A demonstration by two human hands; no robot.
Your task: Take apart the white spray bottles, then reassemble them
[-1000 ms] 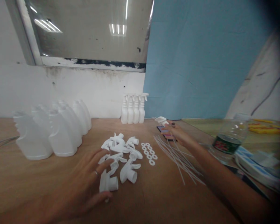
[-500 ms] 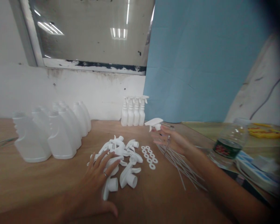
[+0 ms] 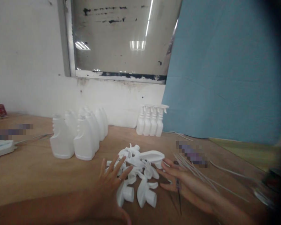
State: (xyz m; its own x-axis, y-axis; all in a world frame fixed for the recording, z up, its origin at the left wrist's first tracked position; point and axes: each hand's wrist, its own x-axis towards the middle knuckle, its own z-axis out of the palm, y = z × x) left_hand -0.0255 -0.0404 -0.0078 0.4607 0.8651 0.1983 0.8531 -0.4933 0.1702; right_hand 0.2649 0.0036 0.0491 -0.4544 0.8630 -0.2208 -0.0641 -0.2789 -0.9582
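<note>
A pile of white spray trigger heads (image 3: 135, 175) lies on the wooden table (image 3: 37, 178). My left hand (image 3: 111, 182) rests on the pile's left side with its fingers spread, gripping nothing. My right hand (image 3: 180, 182) lies low at the pile's right edge. Its thumb and fingertips hold one white trigger head (image 3: 153, 155), and a thin dark stick runs under the palm. Thin white tubes (image 3: 196, 172) lie just behind this hand.
Several empty white bottles (image 3: 84, 137) stand at the back left, and a row of small finished spray bottles (image 3: 152, 125) stands against the wall. A blue board (image 3: 224, 78) leans at the right. A white box (image 3: 0, 148) lies at the far left.
My right hand has come down and left with the trigger head to the pile's edge. My left hand stays spread on the pile. The view has swung left.
</note>
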